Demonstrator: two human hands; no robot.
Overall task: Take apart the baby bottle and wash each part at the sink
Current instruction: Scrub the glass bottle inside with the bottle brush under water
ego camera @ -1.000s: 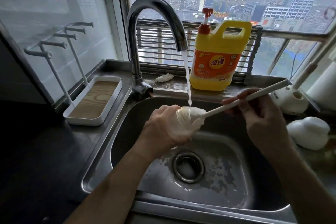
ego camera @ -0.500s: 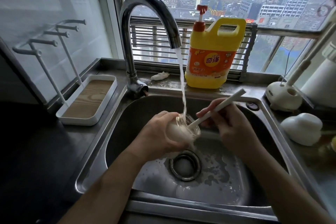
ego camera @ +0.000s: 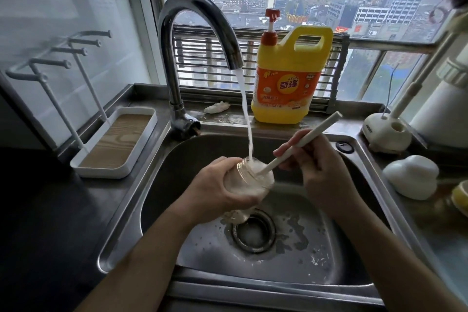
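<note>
Over sink (ego camera: 131, 213): left hand (ego camera: 217, 185) grips bottle (ego camera: 249, 181); right hand (ego camera: 321, 167) pinches brush handle (ego camera: 304, 140).

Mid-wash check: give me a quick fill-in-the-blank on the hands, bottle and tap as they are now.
1. The left hand grips the clear bottle over the ____.
2. The right hand holds the white brush handle, its head ____ the bottle.
3. A stream of ____ falls from the faucet into the bottle.
4. The dish soap jug is mostly ____.
Missing: sink; inside; water; yellow.
</note>
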